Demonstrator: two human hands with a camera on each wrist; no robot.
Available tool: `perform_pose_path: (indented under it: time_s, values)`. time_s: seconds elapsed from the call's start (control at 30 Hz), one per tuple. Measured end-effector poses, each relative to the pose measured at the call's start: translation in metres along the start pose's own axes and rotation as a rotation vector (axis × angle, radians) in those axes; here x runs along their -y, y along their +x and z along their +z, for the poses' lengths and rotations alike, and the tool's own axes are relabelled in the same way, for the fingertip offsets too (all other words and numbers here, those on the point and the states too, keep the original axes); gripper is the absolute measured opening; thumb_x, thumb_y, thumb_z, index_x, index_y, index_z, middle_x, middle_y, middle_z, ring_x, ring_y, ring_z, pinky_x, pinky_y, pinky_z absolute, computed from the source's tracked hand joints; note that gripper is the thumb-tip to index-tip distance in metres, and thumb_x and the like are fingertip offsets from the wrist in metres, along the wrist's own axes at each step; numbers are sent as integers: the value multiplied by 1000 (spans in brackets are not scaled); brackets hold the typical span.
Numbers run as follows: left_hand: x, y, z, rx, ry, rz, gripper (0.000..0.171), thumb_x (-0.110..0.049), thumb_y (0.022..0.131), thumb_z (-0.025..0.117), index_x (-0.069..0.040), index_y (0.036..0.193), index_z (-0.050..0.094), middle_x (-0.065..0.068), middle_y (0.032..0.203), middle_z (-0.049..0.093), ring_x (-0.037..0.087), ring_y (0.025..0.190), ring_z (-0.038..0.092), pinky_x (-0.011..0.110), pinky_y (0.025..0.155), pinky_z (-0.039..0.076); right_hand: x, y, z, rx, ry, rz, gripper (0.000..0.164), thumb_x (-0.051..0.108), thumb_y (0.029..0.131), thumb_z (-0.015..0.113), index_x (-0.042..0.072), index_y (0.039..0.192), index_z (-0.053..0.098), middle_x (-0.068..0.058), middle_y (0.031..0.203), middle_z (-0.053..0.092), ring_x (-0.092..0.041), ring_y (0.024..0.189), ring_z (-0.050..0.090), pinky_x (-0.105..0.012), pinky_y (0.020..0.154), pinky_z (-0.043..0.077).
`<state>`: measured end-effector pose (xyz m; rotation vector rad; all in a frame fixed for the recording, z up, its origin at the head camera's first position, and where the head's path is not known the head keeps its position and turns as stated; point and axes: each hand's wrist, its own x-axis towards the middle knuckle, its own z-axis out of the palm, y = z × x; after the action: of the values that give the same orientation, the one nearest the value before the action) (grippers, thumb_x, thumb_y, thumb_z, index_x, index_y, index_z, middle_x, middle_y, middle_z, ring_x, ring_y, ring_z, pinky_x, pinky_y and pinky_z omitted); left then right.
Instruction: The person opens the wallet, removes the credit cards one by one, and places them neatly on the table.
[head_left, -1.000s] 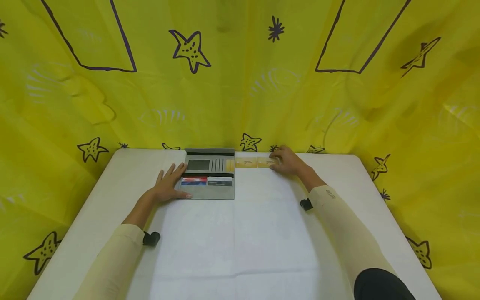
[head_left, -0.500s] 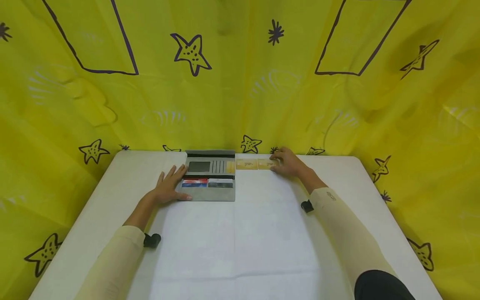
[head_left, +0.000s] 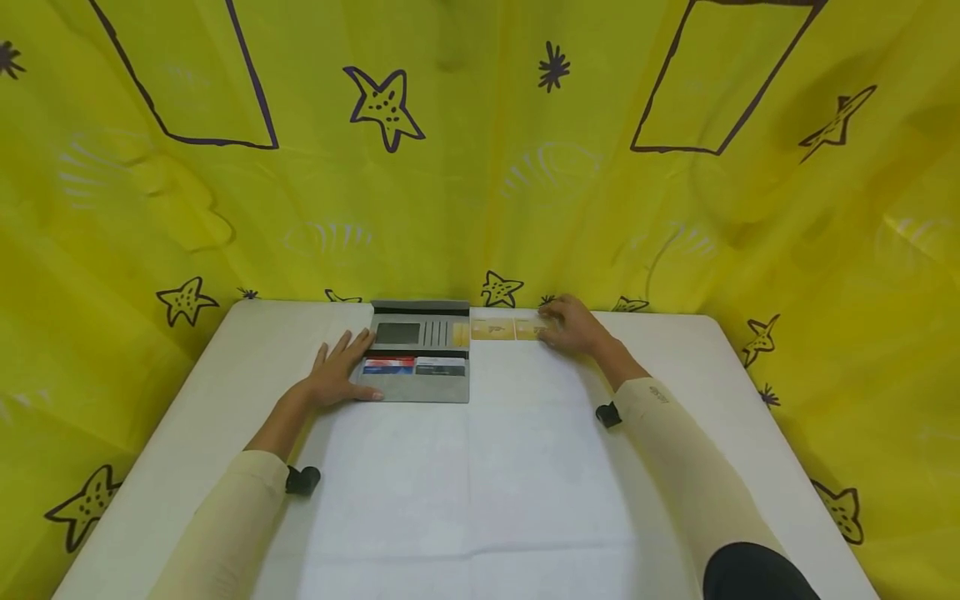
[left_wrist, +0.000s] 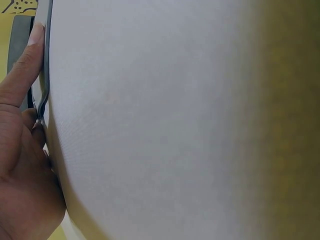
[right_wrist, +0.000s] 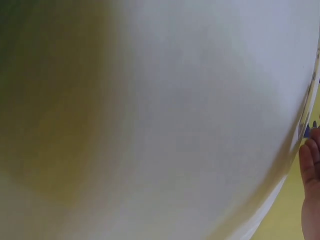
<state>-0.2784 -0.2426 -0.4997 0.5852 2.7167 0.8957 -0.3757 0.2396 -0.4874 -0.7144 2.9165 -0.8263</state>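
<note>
Hardly anything has moved vs. prior frame: R hand sits a touch nearer the wallet; L hand looks unchanged.

Head view: grey wallet lies open at the far side of the white table. L fingers are spread along its left edge, thumb on its near part. Just right of it, left yellow card & right yellow card lie in a row; R thumb & fingers pinch the latter's outer end. Best done, prob., w/ light fingertips, cards flat & square, L hand steadying wallet.

L wrist view: thumb rests on wallet; other fingers partly hidden.

R wrist view: mostly blurred table; hand cut off, so can't tell grip there.
</note>
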Motion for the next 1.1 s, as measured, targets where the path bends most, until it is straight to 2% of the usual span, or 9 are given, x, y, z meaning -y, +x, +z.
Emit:
perform_pose_path:
  time_s: [0.1, 0.27, 0.47, 0.7, 0.93, 1.1]
  values:
    - [0, -1, -2, 6, 4, -14, 117, -46, 84, 86, 0, 166, 17, 24, 173, 8, 47, 158, -7, 67, 119, -16, 4, 4, 3, -40, 19, -15, 44, 19, 90, 81, -3, 127, 70, -23, 125, 57, -39, 115, 53, -55, 103, 44]
    - [3, 0, 0, 4, 11, 2, 118, -49, 84, 85, -1, 167, 17, 24, 173, 7, 47, 158, -8, 67, 119, -17, 17, 8, 6, -69, 32, -56, 43, 21, 89, 84, -3, 123, 72, -21, 126, 60, -40, 120, 52, -55, 106, 42]
    - [8, 1, 0, -5, -2, 26, 121, -56, 83, 83, -2, 167, 16, 23, 174, 6, 46, 158, -10, 66, 118, -19, 33, 16, 18, -60, 22, -98, 43, 21, 88, 86, -3, 121, 73, -20, 118, 62, -36, 110, 56, -51, 98, 47]
    - [2, 2, -1, 18, 14, -22, 116, -43, 85, 87, 0, 167, 16, 24, 173, 7, 47, 158, -8, 67, 119, -16, 54, 21, 35, -32, 9, -46, 46, 27, 90, 85, 2, 127, 72, -16, 121, 63, -33, 112, 56, -49, 100, 48]
    - [3, 3, -1, 16, 6, -17, 118, -46, 84, 86, -1, 167, 16, 23, 174, 7, 46, 158, -8, 66, 119, -17, 75, 24, 45, -28, 67, -27, 47, 26, 92, 83, 1, 130, 71, -15, 118, 64, -31, 111, 57, -46, 98, 50]
    - [4, 2, 0, 3, -13, -8, 119, -48, 83, 86, -1, 167, 17, 23, 173, 7, 46, 158, -8, 66, 119, -18, 87, 30, 52, -25, 72, -55, 48, 26, 92, 84, 1, 131, 70, -14, 120, 65, -30, 113, 59, -43, 98, 51]
